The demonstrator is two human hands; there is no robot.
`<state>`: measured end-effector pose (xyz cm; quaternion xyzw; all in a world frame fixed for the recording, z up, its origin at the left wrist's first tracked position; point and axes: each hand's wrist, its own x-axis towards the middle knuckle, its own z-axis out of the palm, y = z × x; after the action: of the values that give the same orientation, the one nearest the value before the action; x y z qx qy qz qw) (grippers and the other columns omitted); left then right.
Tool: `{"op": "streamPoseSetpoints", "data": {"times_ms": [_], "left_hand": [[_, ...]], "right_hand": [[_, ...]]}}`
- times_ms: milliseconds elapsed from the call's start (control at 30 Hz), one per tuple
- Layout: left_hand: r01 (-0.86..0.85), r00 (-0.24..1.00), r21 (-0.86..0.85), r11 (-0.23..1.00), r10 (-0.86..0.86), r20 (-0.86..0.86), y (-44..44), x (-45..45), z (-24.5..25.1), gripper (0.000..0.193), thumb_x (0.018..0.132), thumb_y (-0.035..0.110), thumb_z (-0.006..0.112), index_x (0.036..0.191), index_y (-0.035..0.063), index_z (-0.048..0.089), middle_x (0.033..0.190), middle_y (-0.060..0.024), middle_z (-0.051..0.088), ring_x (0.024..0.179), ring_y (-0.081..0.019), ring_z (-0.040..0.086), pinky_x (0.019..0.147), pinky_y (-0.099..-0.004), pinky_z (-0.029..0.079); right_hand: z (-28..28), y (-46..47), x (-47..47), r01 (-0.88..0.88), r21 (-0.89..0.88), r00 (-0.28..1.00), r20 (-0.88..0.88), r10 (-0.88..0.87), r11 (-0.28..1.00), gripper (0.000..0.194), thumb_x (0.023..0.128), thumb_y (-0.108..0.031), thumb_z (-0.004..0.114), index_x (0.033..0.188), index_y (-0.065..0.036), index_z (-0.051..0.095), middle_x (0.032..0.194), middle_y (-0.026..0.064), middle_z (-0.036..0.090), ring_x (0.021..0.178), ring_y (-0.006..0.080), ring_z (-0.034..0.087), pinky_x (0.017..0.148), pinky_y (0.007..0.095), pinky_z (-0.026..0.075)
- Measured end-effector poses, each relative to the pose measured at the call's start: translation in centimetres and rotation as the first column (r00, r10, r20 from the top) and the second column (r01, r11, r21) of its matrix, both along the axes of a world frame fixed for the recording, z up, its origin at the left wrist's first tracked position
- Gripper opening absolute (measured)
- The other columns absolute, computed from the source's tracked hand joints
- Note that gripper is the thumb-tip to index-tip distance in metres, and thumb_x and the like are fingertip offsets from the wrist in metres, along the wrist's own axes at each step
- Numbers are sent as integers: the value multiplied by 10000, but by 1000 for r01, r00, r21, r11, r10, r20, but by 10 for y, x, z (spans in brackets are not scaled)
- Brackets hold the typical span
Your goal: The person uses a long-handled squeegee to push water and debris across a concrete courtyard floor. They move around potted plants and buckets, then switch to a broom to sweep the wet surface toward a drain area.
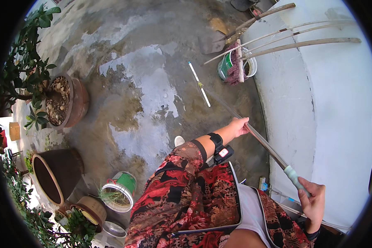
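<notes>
A long metal pole (266, 145) runs diagonally in front of me. My left hand (239, 127) is closed around its middle. At its near end my right hand (313, 197) grips the pale green handle (293, 176). The pole's far end meets a white floor squeegee head (205, 95) with a yellow-green joint, lying on the wet concrete floor (161, 130). My left fingers are partly hidden behind the hand.
A green bucket (225, 65) with a mop (234, 66) and wooden poles stands by the white wall (338, 102) at right. A shovel (214, 42) lies beyond. At left are a potted tree (77, 102), a large dark pot (66, 170) and a green planter bucket (125, 183).
</notes>
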<state>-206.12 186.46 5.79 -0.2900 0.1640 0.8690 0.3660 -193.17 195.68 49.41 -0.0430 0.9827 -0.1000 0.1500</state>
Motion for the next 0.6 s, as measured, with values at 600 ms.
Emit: {"op": "streamPoseSetpoints", "data": {"times_ms": [600], "left_hand": [[7, 994, -237, 971, 20, 110, 23, 35, 20, 276, 851, 293, 630, 765, 62, 508, 729, -73, 570, 655, -217, 599, 635, -374, 521]], "right_hand": [[-9, 102, -14, 401, -413, 905, 316, -285, 818, 237, 766, 17, 607, 996, 49, 657, 636, 73, 596, 494, 87, 482, 486, 225, 410]]}}
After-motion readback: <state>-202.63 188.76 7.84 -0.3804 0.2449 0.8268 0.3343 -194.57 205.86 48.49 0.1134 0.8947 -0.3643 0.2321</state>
